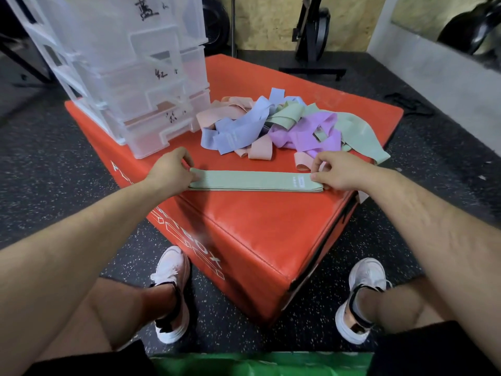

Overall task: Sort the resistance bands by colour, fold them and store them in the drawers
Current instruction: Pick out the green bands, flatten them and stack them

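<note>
A stack of green resistance bands (254,181) lies flat and straight across the front of the red box (260,218). My left hand (169,169) pinches its left end. My right hand (336,169) pinches its right end, beside a small white label. Behind them sits a tangled pile of bands (276,126) in pink, blue, green and purple. A clear plastic drawer unit (135,77) stands at the box's back left, its drawers marked with handwritten labels; the bottom drawer holds something pink.
The red box stands on dark speckled rubber flooring (54,164). My two white shoes (172,291) rest on the floor on either side of the box's near corner. A black equipment stand (311,44) is at the back. A green surface (260,363) lies below me.
</note>
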Tool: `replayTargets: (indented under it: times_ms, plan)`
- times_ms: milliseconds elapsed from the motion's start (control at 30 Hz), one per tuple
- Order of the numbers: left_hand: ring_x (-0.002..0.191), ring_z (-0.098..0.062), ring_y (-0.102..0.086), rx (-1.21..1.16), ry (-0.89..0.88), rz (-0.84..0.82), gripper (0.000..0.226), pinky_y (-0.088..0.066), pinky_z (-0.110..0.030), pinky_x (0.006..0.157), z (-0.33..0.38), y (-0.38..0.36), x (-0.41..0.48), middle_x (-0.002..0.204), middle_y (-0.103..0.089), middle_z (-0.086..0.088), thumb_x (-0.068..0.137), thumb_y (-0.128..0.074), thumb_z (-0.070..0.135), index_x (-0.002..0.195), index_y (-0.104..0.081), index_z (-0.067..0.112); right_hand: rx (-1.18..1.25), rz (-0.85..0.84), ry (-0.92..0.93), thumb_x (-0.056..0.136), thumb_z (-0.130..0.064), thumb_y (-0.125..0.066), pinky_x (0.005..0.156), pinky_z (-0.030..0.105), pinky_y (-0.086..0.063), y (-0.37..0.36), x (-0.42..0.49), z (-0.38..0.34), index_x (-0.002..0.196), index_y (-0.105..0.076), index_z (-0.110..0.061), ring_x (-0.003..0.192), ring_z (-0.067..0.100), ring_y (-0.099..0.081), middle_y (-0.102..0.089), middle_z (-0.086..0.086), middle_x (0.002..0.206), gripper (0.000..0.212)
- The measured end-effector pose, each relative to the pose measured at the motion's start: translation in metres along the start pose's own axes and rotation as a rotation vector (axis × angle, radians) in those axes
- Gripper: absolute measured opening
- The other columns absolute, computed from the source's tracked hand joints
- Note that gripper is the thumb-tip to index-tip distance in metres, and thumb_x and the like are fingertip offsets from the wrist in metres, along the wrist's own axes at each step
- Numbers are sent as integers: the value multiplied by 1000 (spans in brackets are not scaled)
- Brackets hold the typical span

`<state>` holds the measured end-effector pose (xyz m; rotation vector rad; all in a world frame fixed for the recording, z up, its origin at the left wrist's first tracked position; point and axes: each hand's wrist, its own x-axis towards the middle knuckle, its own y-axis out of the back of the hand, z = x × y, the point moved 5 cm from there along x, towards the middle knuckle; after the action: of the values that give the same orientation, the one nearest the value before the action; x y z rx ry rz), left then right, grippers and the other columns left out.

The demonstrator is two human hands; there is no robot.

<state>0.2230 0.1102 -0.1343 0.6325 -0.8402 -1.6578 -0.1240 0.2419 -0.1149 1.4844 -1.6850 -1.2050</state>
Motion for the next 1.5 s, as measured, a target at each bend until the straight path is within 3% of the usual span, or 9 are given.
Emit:
replayTargets:
  times_ms: [100,300,433,633,833,1033,1200,1400,1500]
  plan:
    - [79,-26,-57,150,-62,-13,17,-36,-30,63,0,-4,0,85,-63,-5,86,-75,24,86,-65,10,-33,4,8,89,-30,-70,52,25,-30,-2,-3,-1,89,-66,-23,58,11,-49,-53,-9,65,8]
    - [92,-29,-55,251,-121,-17,24,-43,-32,74,8,-6,4,91,-61,-14,82,-67,14,65,-53,23,-115,28,22,88,-37,-69,53,25,-32,3,0,-9,87,-68,-26,66,11,-52,-54,-11,70,11]
    - [99,-30,-57,245,-216,12,8,-47,-34,85,52,-7,13,101,-57,-14,84,-66,18,85,-69,11,-54,165,89,92,-39,-63,57,23,-36,18,11,-32,94,-69,-26,67,2,-52,-55,-14,72,14]
    - [107,-27,-54,144,-352,-38,25,-43,-36,94,129,-34,34,116,-55,-7,88,-63,21,111,-69,17,-32,282,78,92,-47,-53,102,42,-42,15,52,-48,116,-66,-39,116,20,-53,-51,-6,126,28]
    - [96,-30,-55,140,-339,-85,42,-49,-41,82,171,-69,60,98,-59,-5,72,-39,36,92,-71,19,-109,227,26,95,-44,-48,114,47,-28,7,92,-59,117,-67,-44,141,30,-22,-22,-13,163,29]
    - [96,-32,-51,91,-285,-120,24,-40,-34,74,175,-78,72,91,-52,-7,65,-38,38,76,-53,23,-41,260,5,97,-40,-47,114,46,-26,10,110,-51,143,-49,-34,138,31,-26,-27,-17,161,47]
    - [112,-30,-52,26,-305,-77,38,-40,-30,91,176,-66,69,120,-53,-14,86,-57,22,122,-61,10,91,380,86,96,-36,-52,114,44,-32,18,111,-55,144,-51,-27,136,26,-38,-44,-10,152,49]
    - [117,-21,-51,22,-290,-95,34,-24,-14,74,164,-61,59,128,-51,-5,95,-55,25,126,-55,11,128,389,142,96,-33,-50,118,39,-31,27,98,-54,144,-50,-14,141,20,-38,-44,-1,152,52]
    - [119,-20,-50,38,-291,-102,40,-24,-15,72,160,-55,57,125,-48,0,95,-58,31,130,-51,13,162,436,181,100,-22,-53,119,23,-20,44,83,-60,149,-44,-10,145,14,-33,-36,-1,158,51]
